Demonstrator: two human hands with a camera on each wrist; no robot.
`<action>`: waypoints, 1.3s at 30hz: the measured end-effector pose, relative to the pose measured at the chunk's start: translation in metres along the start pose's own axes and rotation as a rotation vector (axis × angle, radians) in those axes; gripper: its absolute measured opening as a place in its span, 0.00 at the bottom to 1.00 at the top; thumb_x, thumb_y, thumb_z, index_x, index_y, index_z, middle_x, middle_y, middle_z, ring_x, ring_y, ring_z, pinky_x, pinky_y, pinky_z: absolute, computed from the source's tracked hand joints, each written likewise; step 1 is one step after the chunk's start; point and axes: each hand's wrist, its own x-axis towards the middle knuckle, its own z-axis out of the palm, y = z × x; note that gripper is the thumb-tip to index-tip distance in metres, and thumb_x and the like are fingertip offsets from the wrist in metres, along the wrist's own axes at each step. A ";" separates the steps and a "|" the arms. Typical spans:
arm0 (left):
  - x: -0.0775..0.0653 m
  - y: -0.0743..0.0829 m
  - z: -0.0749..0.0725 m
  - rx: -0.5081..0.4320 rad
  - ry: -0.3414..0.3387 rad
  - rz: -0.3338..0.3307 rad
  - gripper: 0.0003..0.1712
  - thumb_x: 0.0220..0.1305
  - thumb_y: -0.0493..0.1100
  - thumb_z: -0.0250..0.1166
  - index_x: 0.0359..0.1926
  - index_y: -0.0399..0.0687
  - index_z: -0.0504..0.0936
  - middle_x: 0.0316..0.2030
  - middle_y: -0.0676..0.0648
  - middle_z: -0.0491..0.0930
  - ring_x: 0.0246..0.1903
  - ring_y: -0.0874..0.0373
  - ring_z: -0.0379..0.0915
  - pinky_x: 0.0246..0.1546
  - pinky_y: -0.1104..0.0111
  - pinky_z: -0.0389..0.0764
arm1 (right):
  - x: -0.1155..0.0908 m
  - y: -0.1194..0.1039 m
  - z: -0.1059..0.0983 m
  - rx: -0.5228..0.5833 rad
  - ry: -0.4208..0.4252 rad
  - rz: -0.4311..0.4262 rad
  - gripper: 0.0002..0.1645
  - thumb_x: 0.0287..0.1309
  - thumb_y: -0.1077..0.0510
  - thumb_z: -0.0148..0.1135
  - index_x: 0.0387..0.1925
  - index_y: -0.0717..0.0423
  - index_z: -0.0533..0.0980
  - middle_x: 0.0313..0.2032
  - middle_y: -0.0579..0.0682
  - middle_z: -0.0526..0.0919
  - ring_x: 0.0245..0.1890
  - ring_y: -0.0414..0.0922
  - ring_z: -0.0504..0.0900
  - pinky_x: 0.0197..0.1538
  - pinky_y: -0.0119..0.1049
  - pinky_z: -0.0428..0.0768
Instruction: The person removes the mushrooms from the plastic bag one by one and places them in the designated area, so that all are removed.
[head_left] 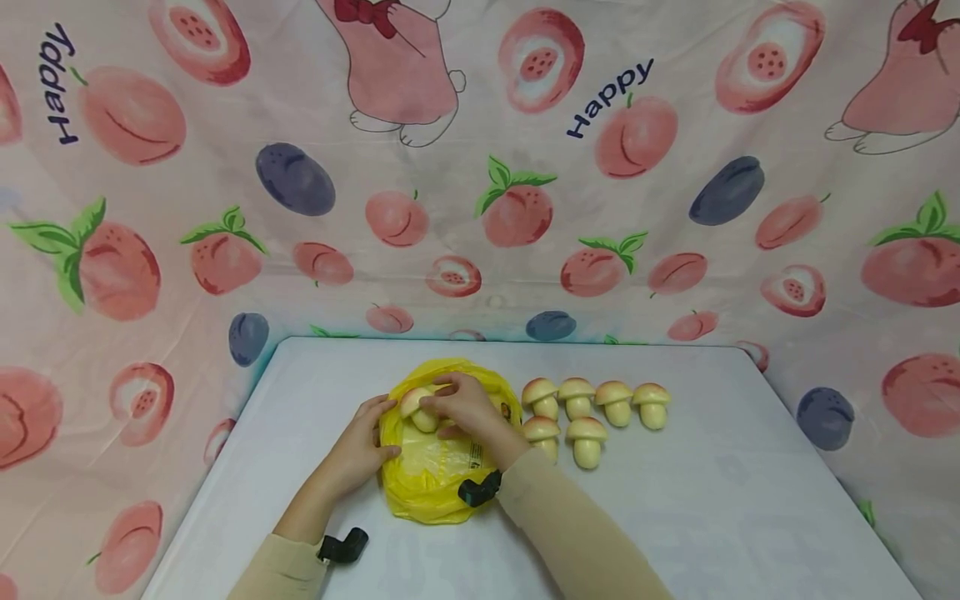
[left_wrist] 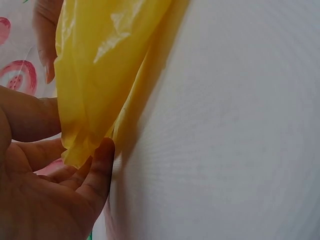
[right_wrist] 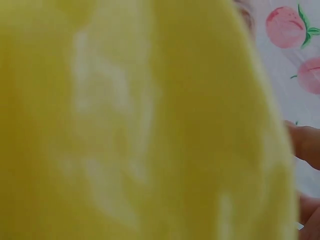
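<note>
A yellow plastic bag (head_left: 427,504) stands with its mouth wide and its rim rolled down. My left hand (head_left: 356,450) holds the bag's left rim; in the left wrist view its thumb and fingers (left_wrist: 102,165) lie on either side of the yellow plastic. Over the bag's mouth, my right hand (head_left: 471,408) pinches a cream mushroom (head_left: 420,410) with a reddish-brown cap. Yellow plastic fills most of the right wrist view and hides the right hand's grip. Several similar mushrooms (head_left: 587,442) stand in two rows just right of the bag.
All of this is on a white table (head_left: 712,500), whose far edge meets a hanging cloth (head_left: 465,200) printed with peaches and plums. A black wrist mount (head_left: 343,546) sticks out from the left sleeve, another (head_left: 480,489) from the right.
</note>
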 end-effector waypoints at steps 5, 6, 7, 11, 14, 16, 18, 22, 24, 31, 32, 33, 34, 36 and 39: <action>0.000 0.001 0.000 -0.005 0.000 0.004 0.44 0.70 0.33 0.68 0.82 0.42 0.62 0.86 0.42 0.49 0.85 0.37 0.48 0.83 0.41 0.52 | -0.001 -0.002 0.005 -0.032 0.017 -0.004 0.33 0.63 0.48 0.78 0.66 0.48 0.78 0.60 0.55 0.83 0.44 0.50 0.88 0.42 0.47 0.93; 0.000 0.001 0.000 -0.003 0.000 0.006 0.43 0.70 0.33 0.68 0.82 0.42 0.62 0.86 0.42 0.49 0.85 0.37 0.48 0.83 0.41 0.52 | -0.001 -0.002 0.006 -0.040 0.024 -0.006 0.32 0.63 0.48 0.78 0.66 0.48 0.79 0.59 0.55 0.83 0.43 0.49 0.87 0.41 0.47 0.93; 0.000 0.001 0.000 -0.002 -0.001 0.007 0.43 0.70 0.33 0.68 0.82 0.42 0.62 0.86 0.42 0.49 0.85 0.37 0.48 0.83 0.41 0.52 | -0.002 -0.002 0.007 -0.048 0.030 -0.009 0.31 0.63 0.49 0.78 0.65 0.48 0.79 0.58 0.55 0.83 0.43 0.49 0.87 0.41 0.46 0.93; 0.000 0.001 0.001 -0.002 -0.001 0.009 0.43 0.70 0.33 0.68 0.82 0.41 0.62 0.86 0.41 0.50 0.85 0.36 0.48 0.83 0.41 0.52 | -0.002 -0.002 0.009 -0.067 0.050 -0.021 0.29 0.64 0.50 0.78 0.63 0.49 0.80 0.56 0.55 0.84 0.41 0.49 0.87 0.39 0.44 0.92; 0.001 0.001 0.001 -0.003 -0.001 0.007 0.43 0.70 0.33 0.68 0.82 0.42 0.62 0.86 0.42 0.50 0.85 0.37 0.48 0.83 0.41 0.52 | -0.002 -0.001 0.010 -0.073 0.048 -0.030 0.28 0.65 0.50 0.77 0.63 0.49 0.81 0.55 0.55 0.83 0.40 0.48 0.86 0.38 0.43 0.92; 0.001 0.001 0.002 -0.001 -0.002 0.007 0.43 0.70 0.33 0.68 0.82 0.42 0.62 0.86 0.42 0.50 0.85 0.37 0.48 0.83 0.41 0.52 | -0.003 0.000 0.009 -0.071 0.045 -0.033 0.27 0.64 0.50 0.77 0.62 0.49 0.81 0.54 0.55 0.84 0.39 0.49 0.86 0.38 0.43 0.92; 0.001 0.001 0.002 0.002 -0.004 0.008 0.43 0.70 0.33 0.68 0.82 0.42 0.62 0.86 0.42 0.49 0.85 0.36 0.48 0.83 0.40 0.52 | -0.003 0.001 0.009 -0.072 0.042 -0.036 0.26 0.65 0.51 0.77 0.62 0.50 0.81 0.54 0.55 0.84 0.39 0.48 0.86 0.39 0.43 0.92; 0.000 0.001 0.002 0.005 -0.005 0.010 0.44 0.70 0.33 0.68 0.83 0.41 0.61 0.86 0.41 0.49 0.85 0.36 0.48 0.83 0.40 0.53 | -0.005 0.002 0.009 -0.071 0.049 -0.040 0.26 0.64 0.51 0.78 0.61 0.50 0.82 0.53 0.55 0.84 0.39 0.48 0.86 0.40 0.43 0.92; 0.000 0.002 0.001 0.006 -0.005 0.009 0.44 0.70 0.33 0.68 0.83 0.41 0.61 0.86 0.41 0.49 0.85 0.36 0.48 0.83 0.40 0.54 | -0.006 0.002 0.008 -0.069 0.052 -0.040 0.25 0.63 0.52 0.79 0.60 0.50 0.82 0.52 0.55 0.84 0.39 0.48 0.86 0.41 0.43 0.92; -0.001 0.002 0.000 -0.002 -0.004 0.008 0.44 0.71 0.32 0.68 0.83 0.41 0.60 0.86 0.41 0.48 0.85 0.35 0.49 0.82 0.41 0.57 | -0.012 -0.002 0.004 -0.061 0.045 -0.037 0.26 0.63 0.51 0.79 0.60 0.49 0.83 0.53 0.55 0.84 0.42 0.49 0.86 0.45 0.47 0.93; -0.001 0.002 0.000 -0.002 -0.006 0.009 0.44 0.71 0.32 0.68 0.83 0.41 0.60 0.86 0.40 0.48 0.85 0.35 0.49 0.81 0.41 0.58 | -0.013 -0.003 0.003 -0.058 0.044 -0.039 0.26 0.62 0.50 0.79 0.60 0.49 0.83 0.53 0.55 0.84 0.43 0.49 0.86 0.46 0.48 0.93; -0.001 0.001 0.000 -0.001 -0.005 0.009 0.44 0.71 0.32 0.68 0.83 0.41 0.60 0.86 0.40 0.48 0.85 0.35 0.49 0.81 0.41 0.58 | -0.015 -0.005 0.002 -0.056 0.042 -0.041 0.26 0.62 0.50 0.79 0.60 0.49 0.83 0.53 0.55 0.84 0.44 0.49 0.86 0.46 0.48 0.93; -0.001 0.001 0.000 0.002 -0.004 0.008 0.44 0.71 0.32 0.68 0.83 0.42 0.60 0.86 0.40 0.48 0.85 0.35 0.48 0.82 0.41 0.58 | -0.017 -0.006 0.001 -0.054 0.039 -0.043 0.27 0.62 0.50 0.79 0.60 0.49 0.83 0.54 0.55 0.84 0.44 0.49 0.86 0.48 0.49 0.93; -0.001 0.001 0.000 0.003 -0.006 0.007 0.44 0.71 0.33 0.68 0.83 0.42 0.60 0.86 0.41 0.48 0.85 0.36 0.47 0.82 0.41 0.56 | -0.020 -0.009 -0.002 -0.042 0.032 -0.051 0.27 0.62 0.50 0.79 0.61 0.49 0.83 0.55 0.56 0.84 0.45 0.50 0.87 0.49 0.51 0.92; -0.001 0.001 -0.001 0.008 -0.007 0.003 0.44 0.71 0.33 0.68 0.83 0.42 0.60 0.86 0.41 0.48 0.85 0.36 0.47 0.82 0.41 0.55 | -0.026 -0.012 -0.007 -0.036 0.023 -0.074 0.28 0.63 0.50 0.78 0.62 0.50 0.82 0.55 0.57 0.84 0.44 0.50 0.88 0.51 0.53 0.92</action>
